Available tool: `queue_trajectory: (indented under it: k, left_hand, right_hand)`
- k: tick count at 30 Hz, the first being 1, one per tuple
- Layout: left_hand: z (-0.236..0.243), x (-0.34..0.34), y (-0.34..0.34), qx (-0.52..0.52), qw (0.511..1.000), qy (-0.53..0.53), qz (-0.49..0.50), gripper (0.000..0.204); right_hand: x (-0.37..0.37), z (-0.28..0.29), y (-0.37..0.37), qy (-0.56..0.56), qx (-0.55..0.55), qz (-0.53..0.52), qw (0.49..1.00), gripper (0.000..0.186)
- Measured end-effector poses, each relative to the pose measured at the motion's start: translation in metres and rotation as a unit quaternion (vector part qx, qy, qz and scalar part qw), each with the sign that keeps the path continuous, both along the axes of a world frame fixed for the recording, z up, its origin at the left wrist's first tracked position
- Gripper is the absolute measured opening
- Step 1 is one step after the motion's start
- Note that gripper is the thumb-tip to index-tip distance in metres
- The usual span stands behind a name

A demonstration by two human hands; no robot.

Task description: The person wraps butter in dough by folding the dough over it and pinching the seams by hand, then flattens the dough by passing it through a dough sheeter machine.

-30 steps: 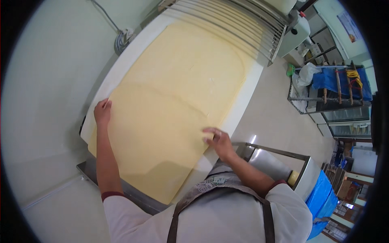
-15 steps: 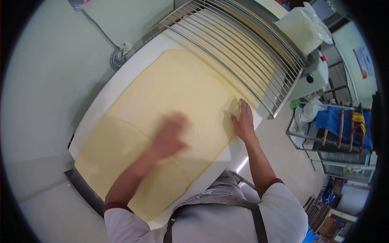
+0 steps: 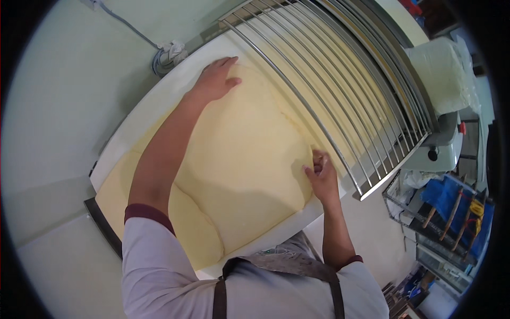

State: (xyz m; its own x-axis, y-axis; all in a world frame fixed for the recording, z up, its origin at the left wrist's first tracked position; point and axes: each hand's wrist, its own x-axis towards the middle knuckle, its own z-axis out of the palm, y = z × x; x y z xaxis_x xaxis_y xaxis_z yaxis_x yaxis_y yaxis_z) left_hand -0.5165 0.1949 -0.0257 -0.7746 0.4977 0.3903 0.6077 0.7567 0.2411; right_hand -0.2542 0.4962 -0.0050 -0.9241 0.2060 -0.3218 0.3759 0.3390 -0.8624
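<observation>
A broad sheet of pale yellow dough (image 3: 244,149) lies in overlapping layers on the white bed (image 3: 122,133) of a machine, running on under the steel bar guard. My left hand (image 3: 217,80) rests at the dough's far left edge, fingers and thumb apart. My right hand (image 3: 323,173) has its fingers curled on a lifted edge of the dough at the right, just beside the guard.
The steel guard (image 3: 361,196) spans the upper right. Beside it are a bagged pale block (image 3: 435,69) and a machine housing (image 3: 435,151) with a red knob. A coiled cable (image 3: 159,63) is by the left wall. A rack (image 3: 441,207) with blue sheeting stands right.
My left hand has moved from the near left edge to the far left of the dough. My right hand has moved forward and curled on the dough edge. The view has shifted.
</observation>
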Motion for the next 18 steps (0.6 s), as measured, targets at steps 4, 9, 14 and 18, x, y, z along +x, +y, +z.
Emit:
queue_trajectory:
  k: [4, 9, 14, 18]
  left_hand:
    - [0.029, -0.022, 0.004, -0.023, 0.969, -0.236, 0.07, 0.043]
    - [0.047, 0.005, -0.038, 0.051, 0.963, -0.265, 0.003, 0.028]
    - [0.073, 0.097, -0.12, 0.549, 0.777, -0.308, 0.028, 0.027]
    - [0.046, 0.173, -0.171, 0.73, 0.457, -0.485, 0.151, 0.039]
  right_hand:
    - [0.005, -0.002, -0.005, 0.031, -0.06, 0.069, 0.995, 0.03]
    - [0.018, 0.026, -0.02, -0.013, -0.111, 0.033, 0.993, 0.025]
    - [0.066, 0.06, -0.059, 0.175, 0.051, 0.268, 0.946, 0.027]
    - [0.085, 0.054, -0.13, 0.276, 0.096, 0.406, 0.866, 0.03]
